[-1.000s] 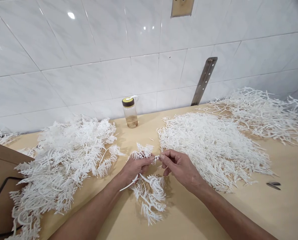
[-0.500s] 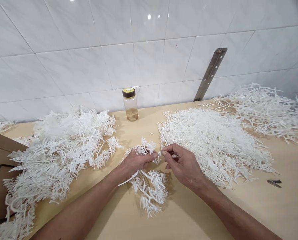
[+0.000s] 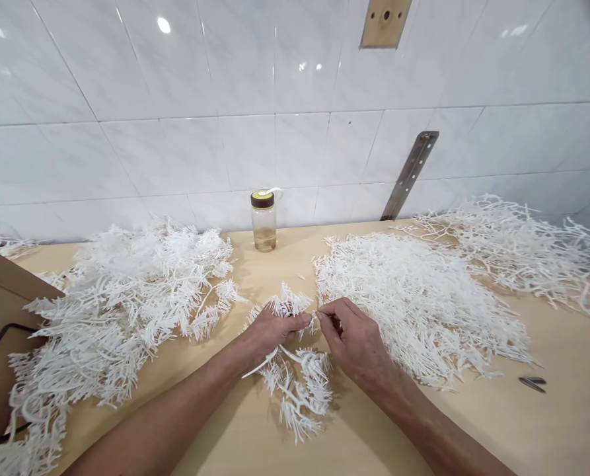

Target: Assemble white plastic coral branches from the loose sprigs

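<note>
A white branched plastic piece (image 3: pixel 302 390) with needle-like tufts hangs from my left hand (image 3: pixel 275 330), whose fingers are wrapped round its stem. Some of its tufts stick up above the knuckles and others spread below the palm. My right hand (image 3: pixel 347 330) is close by on the right, thumb and forefinger pinched at the tip of a small twig by my left thumb. What lies between those fingertips is too small to make out. Just beyond my right hand begins a heap of loose white sprigs (image 3: pixel 413 297).
Tufted white branches (image 3: pixel 141 297) are piled on the left beside a brown box (image 3: pixel 7 317). A bottle (image 3: pixel 263 221) stands near the tiled wall. Bare white branches (image 3: pixel 527 251) lie far right, above a small dark metal tool (image 3: pixel 532 383). A metal bracket (image 3: pixel 409 175) leans there.
The view has tilted upward, so a wall plate now shows at the top. Both hands keep close together around the branched piece, with my right fingers slightly more closed.
</note>
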Demonstrator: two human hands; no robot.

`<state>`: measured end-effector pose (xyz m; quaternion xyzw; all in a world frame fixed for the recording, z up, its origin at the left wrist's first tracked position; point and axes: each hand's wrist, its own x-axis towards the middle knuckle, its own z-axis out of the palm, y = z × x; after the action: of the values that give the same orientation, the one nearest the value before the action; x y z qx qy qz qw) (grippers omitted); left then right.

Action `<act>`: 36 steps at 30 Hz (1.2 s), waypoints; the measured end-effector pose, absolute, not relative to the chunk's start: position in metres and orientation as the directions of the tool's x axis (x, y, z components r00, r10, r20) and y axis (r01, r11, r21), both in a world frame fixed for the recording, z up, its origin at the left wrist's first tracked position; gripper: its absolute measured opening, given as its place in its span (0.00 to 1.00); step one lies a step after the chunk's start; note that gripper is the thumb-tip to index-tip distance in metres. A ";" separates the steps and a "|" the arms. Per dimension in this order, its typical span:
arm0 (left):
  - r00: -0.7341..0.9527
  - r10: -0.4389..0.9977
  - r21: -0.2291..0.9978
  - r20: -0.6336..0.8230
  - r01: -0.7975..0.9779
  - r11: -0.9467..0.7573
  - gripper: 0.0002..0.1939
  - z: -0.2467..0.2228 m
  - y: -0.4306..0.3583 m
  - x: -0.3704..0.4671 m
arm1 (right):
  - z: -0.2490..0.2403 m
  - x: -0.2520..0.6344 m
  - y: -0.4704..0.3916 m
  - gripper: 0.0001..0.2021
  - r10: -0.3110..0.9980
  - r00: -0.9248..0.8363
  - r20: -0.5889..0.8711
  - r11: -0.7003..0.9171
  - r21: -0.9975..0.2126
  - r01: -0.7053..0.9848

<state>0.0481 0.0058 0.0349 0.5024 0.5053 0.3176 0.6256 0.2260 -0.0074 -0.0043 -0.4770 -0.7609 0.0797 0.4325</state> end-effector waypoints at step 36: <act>0.275 0.893 0.930 -0.357 0.200 0.310 0.32 0.022 0.010 0.045 | 0.003 0.223 -0.007 0.11 0.952 -0.063 0.299 0.293 -0.833 0.469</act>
<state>0.0453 0.0100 0.0224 0.5143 0.5312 0.2838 0.6106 0.2226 -0.0067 0.0031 -0.5264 -0.6748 0.2765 0.4373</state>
